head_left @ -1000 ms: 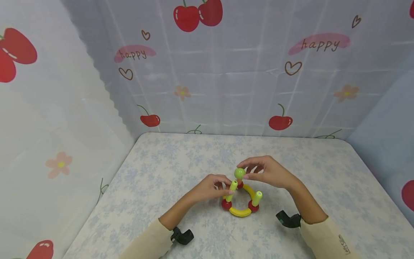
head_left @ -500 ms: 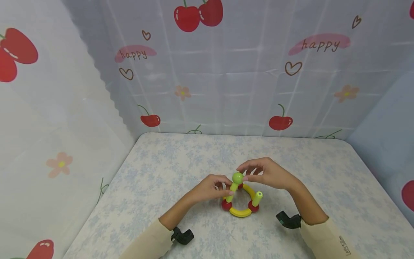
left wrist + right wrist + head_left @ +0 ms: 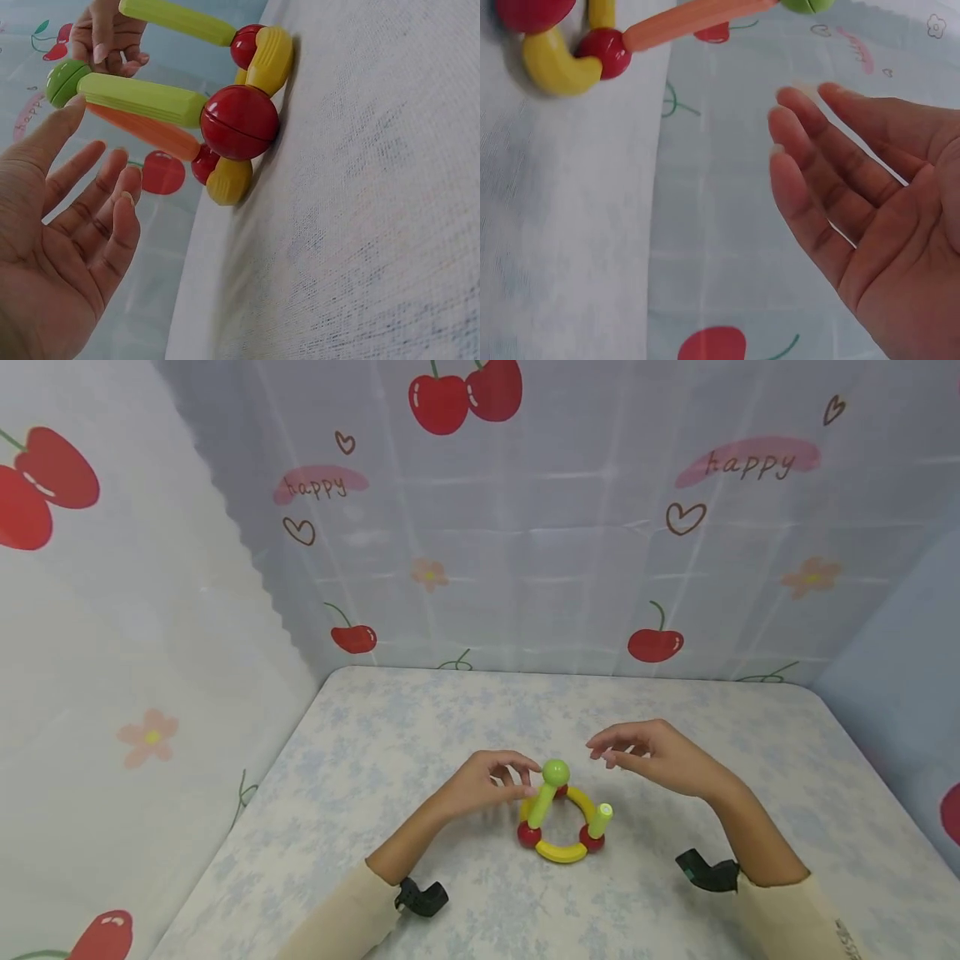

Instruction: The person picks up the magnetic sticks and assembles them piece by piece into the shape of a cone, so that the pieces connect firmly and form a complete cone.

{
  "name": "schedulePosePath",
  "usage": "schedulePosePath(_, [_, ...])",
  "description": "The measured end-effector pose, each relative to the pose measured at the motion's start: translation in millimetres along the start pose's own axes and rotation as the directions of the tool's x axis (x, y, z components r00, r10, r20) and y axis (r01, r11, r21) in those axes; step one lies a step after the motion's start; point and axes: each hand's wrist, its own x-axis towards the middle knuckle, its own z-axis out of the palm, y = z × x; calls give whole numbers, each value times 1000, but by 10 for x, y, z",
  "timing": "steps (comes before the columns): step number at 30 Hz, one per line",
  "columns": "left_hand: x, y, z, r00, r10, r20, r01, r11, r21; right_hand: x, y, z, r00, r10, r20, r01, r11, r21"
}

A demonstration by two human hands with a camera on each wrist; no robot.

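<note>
A magnetic building toy stands on the table: a ring of yellow curved pieces (image 3: 561, 853) joined by red balls (image 3: 240, 122). Two light green rods (image 3: 543, 806) rise from front balls; the left one carries a green ball (image 3: 556, 772) on its top end. From the back red ball an orange rod (image 3: 146, 131) rises, its top overlapping the green ball in the right wrist view. My left hand (image 3: 487, 783) is beside the left rod, fingers loosely bent, thumb tip right by the rod's top. My right hand (image 3: 660, 760) hovers apart to the right, holding nothing.
The toy stands on a table (image 3: 405, 718) with a pale blue floral cover. Behind it hangs a curtain (image 3: 517, 593) printed with cherries, and another sheet is at the left. A black wrist camera (image 3: 422, 897) sits on each wrist.
The right hand moved the green ball onto the left green rod's top, let it go and drew back rightward. The left hand loosened its grip on that rod and shifted slightly away.
</note>
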Motion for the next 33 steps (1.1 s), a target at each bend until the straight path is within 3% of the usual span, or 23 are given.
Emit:
schedulePosePath(6, [-9,-6,18,1000,-4,-7,3,1000,-24,-187,106,10,980,57,192,-72,995,73])
schedulePosePath(9, [-16,-4,41,1000,7,3,-7,1000,-30,-249,150,105,971,61,229,-86,991,101])
schedulePosePath(14, [-24,3,74,1000,2,10,-2,1000,-25,-300,187,259,984,58,169,-75,993,94])
schedulePosePath(20, [-29,5,107,999,-34,32,35,999,-18,-279,196,358,992,4,127,-17,994,106])
schedulePosePath(27, [-6,4,143,999,-16,39,16,1000,-18,-220,174,400,993,-81,89,74,994,83])
schedulePosePath(33, [8,18,163,999,-12,50,13,1000,-21,-166,159,457,996,-40,78,35,997,62])
